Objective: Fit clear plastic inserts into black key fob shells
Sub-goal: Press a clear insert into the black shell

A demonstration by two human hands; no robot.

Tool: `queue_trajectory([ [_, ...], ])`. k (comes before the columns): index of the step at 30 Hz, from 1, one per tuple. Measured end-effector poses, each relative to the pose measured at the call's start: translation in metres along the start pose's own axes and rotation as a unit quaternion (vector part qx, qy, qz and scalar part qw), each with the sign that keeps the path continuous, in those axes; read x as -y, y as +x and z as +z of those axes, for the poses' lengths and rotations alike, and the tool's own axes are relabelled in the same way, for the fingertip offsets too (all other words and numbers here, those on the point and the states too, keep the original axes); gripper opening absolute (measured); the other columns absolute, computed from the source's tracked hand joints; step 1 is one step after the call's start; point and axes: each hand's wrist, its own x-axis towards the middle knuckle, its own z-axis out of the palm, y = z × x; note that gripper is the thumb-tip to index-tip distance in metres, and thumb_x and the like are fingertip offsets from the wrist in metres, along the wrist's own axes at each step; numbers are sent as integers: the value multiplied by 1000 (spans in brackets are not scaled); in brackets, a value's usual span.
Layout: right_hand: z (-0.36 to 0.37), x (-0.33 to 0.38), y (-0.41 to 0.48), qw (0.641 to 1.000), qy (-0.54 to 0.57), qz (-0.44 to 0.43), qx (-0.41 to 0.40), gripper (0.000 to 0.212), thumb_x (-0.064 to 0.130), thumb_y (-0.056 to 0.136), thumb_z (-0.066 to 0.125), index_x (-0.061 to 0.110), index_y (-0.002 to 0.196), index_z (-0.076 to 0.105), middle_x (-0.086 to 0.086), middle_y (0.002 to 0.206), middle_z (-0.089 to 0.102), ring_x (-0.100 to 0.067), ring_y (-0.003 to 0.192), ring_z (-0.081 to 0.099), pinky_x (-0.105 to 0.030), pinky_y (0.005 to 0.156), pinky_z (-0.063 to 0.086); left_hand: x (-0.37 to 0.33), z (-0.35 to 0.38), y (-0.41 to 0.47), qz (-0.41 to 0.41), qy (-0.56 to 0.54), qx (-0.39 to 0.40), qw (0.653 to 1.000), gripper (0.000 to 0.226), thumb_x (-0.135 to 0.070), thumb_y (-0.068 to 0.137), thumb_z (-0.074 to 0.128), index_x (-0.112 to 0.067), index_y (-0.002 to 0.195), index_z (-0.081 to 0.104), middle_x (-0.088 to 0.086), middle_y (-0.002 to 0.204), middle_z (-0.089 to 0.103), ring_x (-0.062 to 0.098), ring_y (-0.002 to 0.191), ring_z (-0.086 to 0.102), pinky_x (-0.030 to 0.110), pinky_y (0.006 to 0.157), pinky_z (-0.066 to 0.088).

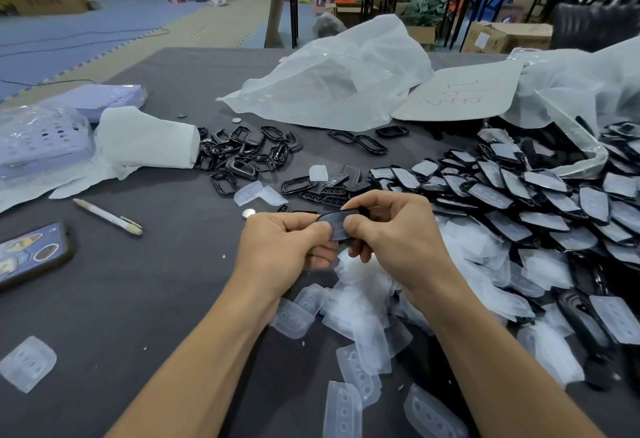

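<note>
1. Work table [156, 299], dark grey cover, bearing everything below.
2. Translucent plastic bag [346, 81], slack, at the far middle of the table.
3. Pile of fitted shells [519, 195], black with pale inserts showing, overlapping in rows along the right side.
4. Heap of loose clear inserts [363, 302], directly beneath and just behind the hands; strays lie towards the near edge.
5. Cluster of empty black frames [242, 157], beyond the hands and left of centre.
6. Left hand [277, 247], thumb on top and fingers curled beneath, pinching the left end of item 8.
7. Right hand [398, 233], likewise pinching the right end, thumb pressing down.
8. Black key fob shell [334, 226], held between both hands above the table, over the far edge of the insert heap and nearly level. Whether an insert already sits in it cannot be told; the thumbs cover much of it.

Step, as judged: pressing an insert home in the shell. The next move calls for even thumb pressure around the rim until it sits flush, then laying the piece onto the fitted pile at right.
</note>
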Motion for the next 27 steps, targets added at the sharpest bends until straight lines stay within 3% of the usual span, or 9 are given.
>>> queue_trajectory([
  [7, 3, 1, -1, 1000, -16, 16, 6, 15, -6, 86, 69, 7, 82, 74, -8, 55, 65, -20, 47, 57, -25, 44, 44, 2, 0, 1, 1, 8, -18, 1000, 22, 3, 90, 72, -10, 76, 83, 12, 64, 74, 14, 52, 68, 21, 52, 56],
  [11, -14, 7, 5, 999, -8, 40, -16, 16, -10, 84, 70, 5, 81, 74, -11, 54, 65, -20, 44, 56, -24, 41, 43, 5, 4, 2, 21, 9, -1, 1000, 12, -18, 91, 78, -26, 85, 85, 7, 78, 80, 15, 66, 73, 24, 64, 60],
  [13, -34, 11, 11, 995, 27, 55, -79, 15, -11, 84, 71, 4, 85, 74, -12, 58, 67, -18, 45, 58, -23, 41, 45, 5, 2, 4, 21, -9, -20, 1000, 5, -25, 88, 82, -29, 88, 85, 5, 82, 80, 14, 69, 74, 23, 66, 60],
  [15, -59, 12, 16, 969, 120, 80, -199, 13, -4, 87, 74, 1, 99, 74, -12, 70, 71, -14, 49, 65, -20, 46, 50, 5, -1, 6, 21, -10, -37, 999, 6, -23, 86, 82, -29, 86, 85, 5, 81, 80, 14, 67, 73, 23, 66, 60],
  [18, -87, 8, 22, 908, 196, 104, -354, 57, 13, 89, 79, 0, 140, 55, -15, 102, 73, -17, 63, 76, -25, 57, 59, 5, -1, 9, 27, -3, -54, 998, 13, -18, 87, 80, -28, 80, 84, 6, 77, 79, 14, 61, 68, 25, 63, 60],
  [21, -91, 1, 19, 915, -47, 92, -390, 84, 17, 88, 72, 15, 160, 28, 2, 89, 78, -11, 58, 75, -30, 57, 58, 6, -1, 11, 29, 3, -67, 997, 14, -17, 87, 79, -27, 78, 84, 7, 75, 79, 14, 57, 66, 22, 58, 57],
  [22, -88, 2, 17, 909, -133, 86, -386, 81, 17, 88, 68, 19, 159, 29, 5, 90, 78, -9, 61, 75, -29, 60, 58, 6, -2, 12, 31, 8, -69, 997, 14, -18, 88, 79, -28, 79, 84, 6, 75, 79, 13, 57, 67, 22, 58, 56],
  [24, -84, 4, 12, 890, -231, 80, -384, 70, 17, 88, 63, 22, 153, 38, -1, 112, 77, -18, 88, 77, -36, 80, 60, 8, -5, 13, 36, 24, -73, 996, 15, -18, 88, 78, -29, 78, 83, 5, 75, 79, 13, 57, 67, 22, 58, 56],
  [27, -71, 10, 7, 887, -273, 26, -372, 52, 8, 90, 62, 19, 140, 55, -5, 128, 72, -30, 110, 71, -48, 99, 56, 11, -7, 16, 44, 48, -81, 995, 17, -19, 87, 77, -30, 77, 83, 3, 73, 78, 13, 56, 68, 24, 58, 56],
])
